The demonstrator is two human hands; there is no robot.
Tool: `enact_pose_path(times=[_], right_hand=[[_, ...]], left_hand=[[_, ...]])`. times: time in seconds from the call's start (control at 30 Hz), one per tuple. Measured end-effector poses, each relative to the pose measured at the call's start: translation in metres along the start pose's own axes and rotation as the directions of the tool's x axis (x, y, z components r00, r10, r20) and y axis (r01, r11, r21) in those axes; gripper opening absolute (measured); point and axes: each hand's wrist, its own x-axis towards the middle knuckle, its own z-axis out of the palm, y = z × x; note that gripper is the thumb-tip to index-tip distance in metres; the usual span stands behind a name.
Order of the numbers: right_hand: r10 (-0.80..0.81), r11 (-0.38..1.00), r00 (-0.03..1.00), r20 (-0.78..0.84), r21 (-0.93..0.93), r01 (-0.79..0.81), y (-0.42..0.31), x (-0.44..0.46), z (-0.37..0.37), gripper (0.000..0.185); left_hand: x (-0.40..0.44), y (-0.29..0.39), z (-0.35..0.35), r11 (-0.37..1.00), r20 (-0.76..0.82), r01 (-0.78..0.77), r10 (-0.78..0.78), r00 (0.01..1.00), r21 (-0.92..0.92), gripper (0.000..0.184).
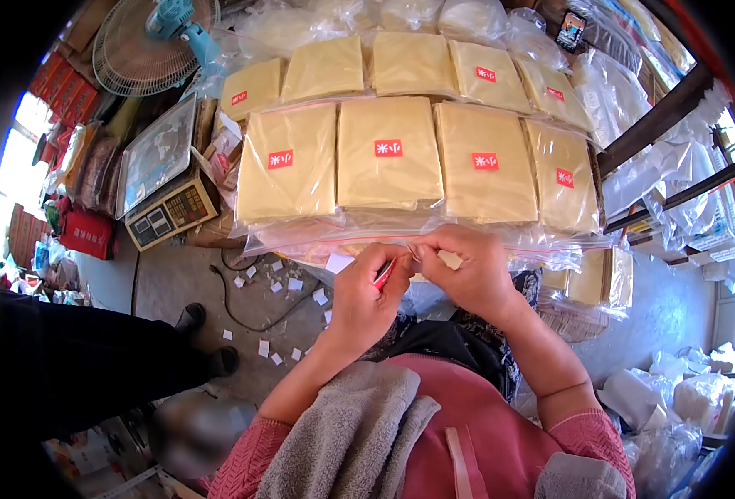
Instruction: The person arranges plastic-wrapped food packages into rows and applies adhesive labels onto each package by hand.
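My left hand (363, 291) is closed around red stickers (383, 274), of which a red-and-white edge shows between thumb and fingers. Close against it, my right hand (465, 262) pinches with thumb and index finger at the tip of a small pale piece (413, 251), too small to make out fully. Just beyond both hands lie clear zip bags packed with flat yellowish sheets. A front bag (390, 179) has a red sticker (388, 148) with white characters, and so do most of its neighbours. The bags' zip edge (326, 241) runs right behind my fingers.
A fan (155, 46) stands at the far left, above a cardboard box (172, 212). White paper squares (264, 348) and a dark cable (259, 324) lie on the floor. Another person's dark-clothed leg (93, 358) is at left. A phone (571, 32) is at the back right.
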Motion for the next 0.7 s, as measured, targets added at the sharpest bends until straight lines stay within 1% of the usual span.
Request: enact_pose_path(times=[0.1, 0.2, 0.3, 0.4, 0.5, 0.53, 0.63, 0.67, 0.7], right_hand=[[0.015, 0.996, 1.0, 0.006, 0.092, -0.016, -0.014, 0.003, -0.002, 0.011], [0.048, 0.986, 0.999, -0.006, 0.158, -0.047, -0.009, 0.003, 0.002, 0.009], [0.168, 0.899, 0.985, 0.049, 0.401, -0.173, -0.004, 0.005, 0.01, 0.011], [0.169, 0.914, 0.983, 0.067, 0.362, -0.182, -0.002, 0.01, 0.014, 0.014], [0.278, 0.827, 0.949, 0.146, 0.466, -0.314, 0.009, 0.023, 0.015, 0.014], [0.292, 0.784, 0.944, 0.151, 0.527, -0.327, 0.01, 0.031, 0.016, 0.014], [0.343, 0.718, 0.926, 0.156, 0.593, -0.365, 0.013, 0.066, 0.015, 0.017], [0.352, 0.75, 0.925, 0.146, 0.547, -0.372, 0.015, 0.087, 0.009, 0.019], [0.34, 0.759, 0.932, 0.126, 0.549, -0.351, 0.024, 0.111, 0.003, 0.02]], left_hand=[[0.001, 0.001, -0.003, 0.999, -0.006, -0.026, 0.027, 1.0, 0.039, 0.008], [0.0, -0.008, -0.002, 0.995, -0.015, 0.021, -0.023, 1.0, -0.099, 0.008], [0.001, -0.011, -0.004, 0.997, -0.053, -0.063, 0.061, 0.997, -0.036, 0.006], [0.002, -0.012, -0.006, 0.999, -0.077, -0.034, 0.031, 0.997, -0.029, 0.006], [0.001, -0.015, -0.009, 0.995, -0.156, -0.034, 0.018, 0.988, -0.096, 0.007], [0.001, -0.018, -0.012, 0.993, -0.194, -0.013, -0.009, 0.981, -0.114, 0.008], [-0.003, -0.038, -0.029, 0.988, -0.366, -0.016, -0.041, 0.93, -0.153, 0.007], [-0.004, -0.042, -0.037, 0.979, -0.422, 0.012, -0.098, 0.901, -0.203, 0.006], [-0.007, -0.046, -0.047, 0.966, -0.471, 0.039, -0.159, 0.868, -0.255, 0.006]])
